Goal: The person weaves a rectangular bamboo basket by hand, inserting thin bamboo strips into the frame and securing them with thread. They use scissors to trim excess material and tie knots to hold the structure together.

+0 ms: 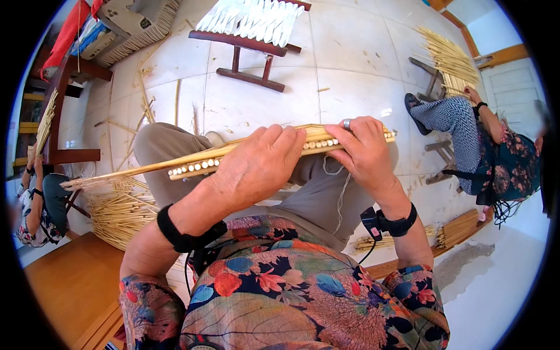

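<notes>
Across my lap lies a narrow mat of pale yellow stalks (pixel 195 168), with a row of round cut ends facing me. Longer stalks (pixel 143 169) run along its top and fray out to the left. My left hand (pixel 259 166) is closed over the middle of the mat, knuckles up, palm hidden. Near the right end my right hand (pixel 364 153), with a ring on one finger, grips the mat, thumb pressed on the near side. A thin pale string (pixel 341 201) hangs loose below the right hand.
Cut stalks (pixel 119 213) lie heaped left of my legs; more bundles (pixel 458 228) lie at right. Ahead stands a dark wooden folding stool (pixel 236 44) with white webbing. Seated people (pixel 496 149) handle stalks at right and far left (pixel 38 204). Stray stalks litter the tiled floor.
</notes>
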A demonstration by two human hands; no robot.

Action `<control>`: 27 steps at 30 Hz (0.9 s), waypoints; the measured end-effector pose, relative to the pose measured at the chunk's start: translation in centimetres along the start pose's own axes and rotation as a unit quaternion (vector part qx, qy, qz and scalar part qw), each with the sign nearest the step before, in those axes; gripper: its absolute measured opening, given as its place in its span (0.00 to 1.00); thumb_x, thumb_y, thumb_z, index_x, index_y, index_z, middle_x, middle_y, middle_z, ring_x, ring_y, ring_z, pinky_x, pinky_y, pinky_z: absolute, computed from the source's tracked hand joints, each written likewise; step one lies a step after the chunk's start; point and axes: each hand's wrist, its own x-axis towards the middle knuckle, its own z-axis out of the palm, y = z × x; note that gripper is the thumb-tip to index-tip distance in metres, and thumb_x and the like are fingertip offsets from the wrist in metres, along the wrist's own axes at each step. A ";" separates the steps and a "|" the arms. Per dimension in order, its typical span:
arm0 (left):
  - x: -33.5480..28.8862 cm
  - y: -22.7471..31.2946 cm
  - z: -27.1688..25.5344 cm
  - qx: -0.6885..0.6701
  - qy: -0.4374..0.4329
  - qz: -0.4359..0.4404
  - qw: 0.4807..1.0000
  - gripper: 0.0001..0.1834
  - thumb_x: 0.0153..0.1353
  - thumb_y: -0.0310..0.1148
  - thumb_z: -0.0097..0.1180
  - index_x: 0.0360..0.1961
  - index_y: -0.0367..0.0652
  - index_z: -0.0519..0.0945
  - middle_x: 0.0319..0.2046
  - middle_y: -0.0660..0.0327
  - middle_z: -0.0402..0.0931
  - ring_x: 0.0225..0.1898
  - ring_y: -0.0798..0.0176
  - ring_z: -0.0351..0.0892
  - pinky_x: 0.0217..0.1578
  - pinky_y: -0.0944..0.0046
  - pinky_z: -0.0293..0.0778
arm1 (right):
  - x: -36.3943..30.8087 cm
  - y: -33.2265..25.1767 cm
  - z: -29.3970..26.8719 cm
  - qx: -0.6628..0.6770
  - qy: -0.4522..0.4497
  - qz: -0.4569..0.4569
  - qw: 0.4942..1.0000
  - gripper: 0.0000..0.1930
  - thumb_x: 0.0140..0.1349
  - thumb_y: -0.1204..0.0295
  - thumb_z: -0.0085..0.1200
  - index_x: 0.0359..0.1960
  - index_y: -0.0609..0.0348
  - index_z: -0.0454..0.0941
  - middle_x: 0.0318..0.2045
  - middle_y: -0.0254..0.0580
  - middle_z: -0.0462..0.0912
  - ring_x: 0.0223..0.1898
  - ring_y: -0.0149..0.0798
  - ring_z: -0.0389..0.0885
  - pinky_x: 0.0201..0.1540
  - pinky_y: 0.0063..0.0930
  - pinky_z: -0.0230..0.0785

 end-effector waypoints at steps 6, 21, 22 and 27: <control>-1.6 -0.1 3.2 -0.005 0.014 0.007 1.000 0.26 0.53 0.28 0.52 0.53 0.24 0.71 0.40 0.51 0.73 0.39 0.55 0.74 0.40 0.58 0.73 | -1.0 -0.8 1.0 -0.006 -0.038 0.004 0.999 0.27 0.41 0.75 0.68 0.48 0.56 0.78 0.38 0.42 0.74 0.42 0.47 0.72 0.48 0.42 0.64; -1.1 2.0 5.1 0.003 0.036 -0.053 0.998 0.27 0.52 0.31 0.52 0.52 0.24 0.73 0.36 0.53 0.74 0.36 0.57 0.74 0.35 0.61 0.71 | -2.7 -0.5 1.8 0.004 -0.053 0.012 0.998 0.31 0.37 0.79 0.68 0.50 0.60 0.77 0.42 0.45 0.74 0.47 0.51 0.72 0.53 0.46 0.65; -1.2 2.1 5.4 0.010 0.051 -0.049 0.997 0.27 0.52 0.31 0.52 0.52 0.24 0.73 0.36 0.53 0.74 0.36 0.57 0.75 0.35 0.61 0.71 | -2.7 -0.7 1.8 0.005 -0.055 0.012 0.998 0.31 0.37 0.79 0.68 0.50 0.60 0.77 0.42 0.45 0.74 0.47 0.51 0.72 0.53 0.46 0.65; -1.1 2.2 5.9 0.028 0.080 -0.019 0.996 0.27 0.52 0.31 0.51 0.52 0.23 0.73 0.38 0.53 0.74 0.37 0.56 0.74 0.36 0.60 0.71 | -3.2 0.0 2.1 0.003 -0.039 0.002 0.999 0.30 0.38 0.79 0.68 0.50 0.59 0.77 0.42 0.46 0.74 0.47 0.52 0.72 0.52 0.47 0.65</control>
